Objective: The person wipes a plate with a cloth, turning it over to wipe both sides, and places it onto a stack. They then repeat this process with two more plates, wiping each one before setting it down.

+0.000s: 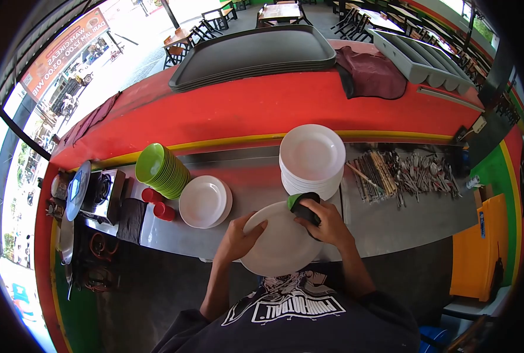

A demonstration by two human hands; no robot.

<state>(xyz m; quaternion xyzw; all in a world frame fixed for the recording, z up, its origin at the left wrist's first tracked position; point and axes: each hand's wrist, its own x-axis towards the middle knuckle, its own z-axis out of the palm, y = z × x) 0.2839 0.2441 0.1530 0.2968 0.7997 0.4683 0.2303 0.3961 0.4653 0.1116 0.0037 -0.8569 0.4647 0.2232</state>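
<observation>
A white plate (277,244) is held in front of my body, over the near edge of the steel counter (391,226). My left hand (238,236) grips its left rim, thumb on the upper face. Bunched in my right hand (327,222) is a black and green cloth (304,207), pressed against the plate's upper right rim. Just beyond stands a tall stack of white plates (312,154). A shorter stack of white plates (204,202) lies to the left, beside a leaning stack of green bowls (163,170).
Red cups (163,212), a dark cloth (132,220) and a stove (103,191) are on the left. Chopsticks (372,175) and loose cutlery (427,175) spread rightward. Dark trays (256,53), a maroon cloth (371,73) and a grey cutlery holder (421,59) rest on the red ledge.
</observation>
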